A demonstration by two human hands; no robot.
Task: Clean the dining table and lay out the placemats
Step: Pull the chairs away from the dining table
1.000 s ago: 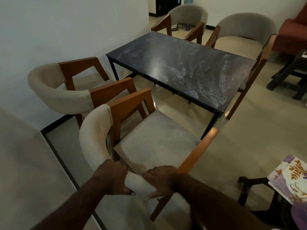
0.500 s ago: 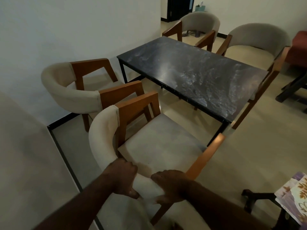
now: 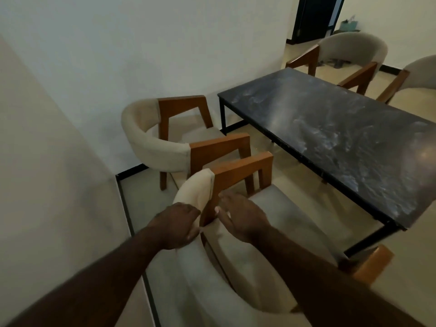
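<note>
The dining table (image 3: pixel 342 128) has a dark marbled top and a black frame, and nothing lies on it. It stands at the right of the head view. Just below me is a cream upholstered chair (image 3: pixel 236 263) with brown wooden arms, drawn back from the table. My left hand (image 3: pixel 175 224) grips the top of the chair's curved backrest near its left end. My right hand (image 3: pixel 243 215) hovers over or touches the inner side of the backrest beside the wooden arm, its fingers fairly straight. No placemats are in view.
A second matching chair (image 3: pixel 162 140) stands against the white wall (image 3: pixel 141 55) to the left of the table. Two more chairs (image 3: pixel 354 50) (image 3: pixel 420 74) stand at the table's far side. A dark doorway (image 3: pixel 313 17) lies beyond. Beige floor shows between chair and table.
My view has swung left and closer over the chair. My right hand has loosened from the backrest, fingers straightening. The floral placemats at the lower right have left the view.
</note>
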